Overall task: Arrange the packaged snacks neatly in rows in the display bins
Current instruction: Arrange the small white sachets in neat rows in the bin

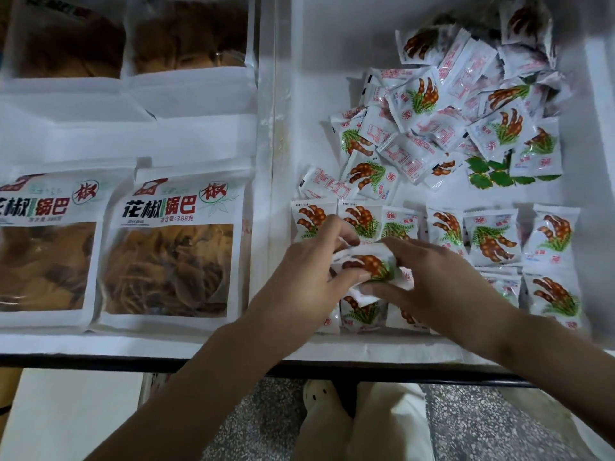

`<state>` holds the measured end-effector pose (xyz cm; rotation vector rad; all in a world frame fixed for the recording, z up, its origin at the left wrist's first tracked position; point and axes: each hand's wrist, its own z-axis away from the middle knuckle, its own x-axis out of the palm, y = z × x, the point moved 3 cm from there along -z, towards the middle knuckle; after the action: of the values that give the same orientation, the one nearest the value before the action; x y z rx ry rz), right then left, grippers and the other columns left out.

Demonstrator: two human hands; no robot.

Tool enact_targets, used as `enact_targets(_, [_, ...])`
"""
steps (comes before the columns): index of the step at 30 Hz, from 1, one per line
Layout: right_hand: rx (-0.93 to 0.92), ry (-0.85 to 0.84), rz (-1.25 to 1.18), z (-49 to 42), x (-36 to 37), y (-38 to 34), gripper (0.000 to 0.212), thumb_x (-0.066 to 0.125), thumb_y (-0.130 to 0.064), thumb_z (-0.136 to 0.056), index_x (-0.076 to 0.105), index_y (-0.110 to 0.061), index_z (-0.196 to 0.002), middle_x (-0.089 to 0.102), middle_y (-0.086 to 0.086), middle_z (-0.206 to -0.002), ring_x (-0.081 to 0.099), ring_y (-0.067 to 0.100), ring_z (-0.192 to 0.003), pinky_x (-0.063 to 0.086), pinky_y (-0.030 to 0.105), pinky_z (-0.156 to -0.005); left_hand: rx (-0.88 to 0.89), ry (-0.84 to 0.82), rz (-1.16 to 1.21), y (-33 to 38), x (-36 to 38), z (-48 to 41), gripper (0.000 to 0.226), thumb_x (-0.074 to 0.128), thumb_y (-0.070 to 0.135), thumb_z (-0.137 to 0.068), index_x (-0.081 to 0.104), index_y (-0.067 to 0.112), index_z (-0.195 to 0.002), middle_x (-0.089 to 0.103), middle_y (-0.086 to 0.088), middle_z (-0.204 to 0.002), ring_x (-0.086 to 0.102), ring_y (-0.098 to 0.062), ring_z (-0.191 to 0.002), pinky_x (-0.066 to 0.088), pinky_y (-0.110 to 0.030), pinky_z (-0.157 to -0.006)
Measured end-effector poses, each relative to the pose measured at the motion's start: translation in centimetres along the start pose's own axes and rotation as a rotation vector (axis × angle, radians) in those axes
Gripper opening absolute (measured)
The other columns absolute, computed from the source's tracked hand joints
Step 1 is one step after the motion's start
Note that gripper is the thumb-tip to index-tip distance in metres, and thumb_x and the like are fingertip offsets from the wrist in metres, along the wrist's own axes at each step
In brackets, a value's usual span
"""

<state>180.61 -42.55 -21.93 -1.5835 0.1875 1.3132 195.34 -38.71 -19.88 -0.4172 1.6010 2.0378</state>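
Held packet: a small white snack packet (pixel 366 264) printed with brown pods and green fern-like leaves, crinkled, held just above the front-left part of the right bin (pixel 316 94).
Left hand: the left hand (pixel 306 277) pinches the packet's left end, fingers curled round it.
Right hand: the right hand (pixel 442 287) grips the packet's right end, thumb below and fingers over the top.
Rows: matching packets (pixel 489 237) lie face up, side by side along the front of the same bin – some are hidden under the hands.
Heap: a loose pile of packets (pixel 449 121) lies farther back, many face down and showing red print too small to read.
Odd piece: a green leaf-patterned wrapper (pixel 489 173) sits at the pile's near edge.
Left bin: large white bags (pixel 169 247) with clear windows show brown crisps, set in two rows beyond a white divider (pixel 273 128).
Writing: the big bags read 花椒锅巴, 净含量:388克, with a red 椒 in a circle.
Below: a pale shoe (pixel 319 397) on speckled floor.
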Motion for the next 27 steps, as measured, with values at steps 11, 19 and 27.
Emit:
enact_targets(11, [0.214, 0.037, -0.332, 0.1, 1.4, 2.9, 0.018, 0.067, -0.019, -0.084, 0.057, -0.032, -0.076, 0.061, -0.019, -0.074, 0.057, -0.010, -0.075, 0.040, 0.004, -0.064, 0.163, 0.010, -0.530, -3.4, 2.6, 1.3, 0.036, 0.070, 0.001, -0.077, 0.059, 0.009, -0.110, 0.056, -0.006, -0.112, 0.054, -0.024, -0.107, 0.051, -0.040, -0.084])
enact_targets(19, [-0.007, -0.066, -0.047, -2.0, 3.5, 1.8, 0.008, 0.056, -0.020, -0.093, 0.059, -0.020, -0.101, 0.067, -0.001, -0.093, 0.062, 0.017, -0.084, 0.050, 0.035, -0.073, 0.143, 0.040, -0.656, -4.3, 3.1, 1.3, 0.055, 0.084, 0.000, -0.058, 0.062, 0.007, -0.108, 0.063, -0.008, -0.104, 0.063, -0.028, -0.099, 0.055, -0.033, -0.073])
enact_targets(27, [-0.164, 0.083, 0.117, -2.0, 2.0, 2.5, 0.032, 0.068, -0.017, -0.081, 0.059, -0.012, -0.111, 0.061, 0.005, -0.108, 0.059, 0.024, -0.097, 0.052, 0.036, -0.081, 0.151, 0.086, -0.552, -2.0, 1.2, -1.0, 0.031, 0.046, 0.023, -0.096, 0.047, 0.021, -0.127, 0.045, 0.006, -0.124, 0.046, -0.011, -0.111, 0.035, -0.018, -0.082])
